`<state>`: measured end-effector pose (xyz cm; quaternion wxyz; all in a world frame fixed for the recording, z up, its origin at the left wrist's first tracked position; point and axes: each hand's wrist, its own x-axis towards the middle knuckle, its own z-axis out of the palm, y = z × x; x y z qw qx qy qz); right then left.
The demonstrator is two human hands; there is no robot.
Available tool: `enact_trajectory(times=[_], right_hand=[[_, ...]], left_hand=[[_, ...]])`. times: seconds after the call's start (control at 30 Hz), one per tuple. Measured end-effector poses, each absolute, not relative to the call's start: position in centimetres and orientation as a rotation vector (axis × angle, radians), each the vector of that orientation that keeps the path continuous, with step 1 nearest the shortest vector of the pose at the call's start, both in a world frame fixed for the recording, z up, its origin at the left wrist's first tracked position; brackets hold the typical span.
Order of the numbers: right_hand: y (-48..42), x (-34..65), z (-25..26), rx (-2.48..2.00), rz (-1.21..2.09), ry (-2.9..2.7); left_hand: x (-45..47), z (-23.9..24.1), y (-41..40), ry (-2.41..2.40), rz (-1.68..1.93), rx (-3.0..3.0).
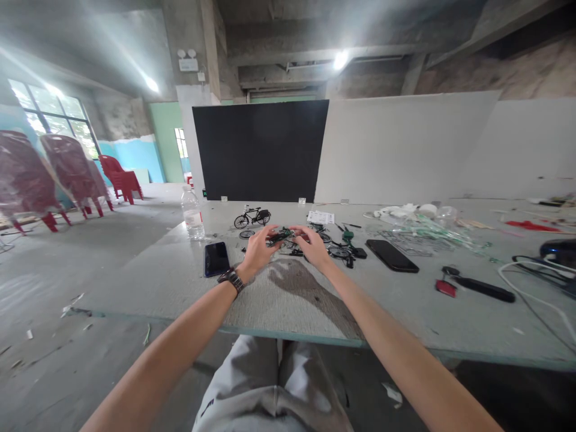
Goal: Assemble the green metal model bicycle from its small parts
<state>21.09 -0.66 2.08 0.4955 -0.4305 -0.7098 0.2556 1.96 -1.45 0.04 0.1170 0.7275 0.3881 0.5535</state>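
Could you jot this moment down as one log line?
left hand + right hand: holding small model part between fingertips | model bicycle: upright behind them

One head-mounted view. It looks forward and slightly down from above the seated person's lap, across the table [288,312]. The left hand [258,249] and right hand [315,246] meet on a small dark part [281,236] at centre, at arm's length. The black panel [261,150] stands beyond at 12 o'clock.
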Motion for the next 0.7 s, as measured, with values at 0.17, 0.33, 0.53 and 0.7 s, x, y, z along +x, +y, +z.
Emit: enact_trajectory(times=[0.17,0.33,0.53,0.7], right_hand=[[-0.6,20.8,1.8,-0.988,1.084,-1.508],[-1.4,20.5,1.8,-0.789,1.438,-1.52],[-1.4,20.6,1.3,-0.711,1.491,-1.482],[-1.0,20.6,0.9,-0.691,1.505,-1.47]], left_hand=[[1.5,-0.3,-1.0,1.107,1.662,2.27],[1.4,-0.6,-1.0,1.109,1.588,2.429],[1.4,-0.5,-1.1,1.078,1.493,2.602],[1.3,-0.4,-1.0,1.056,1.46,2.695]])
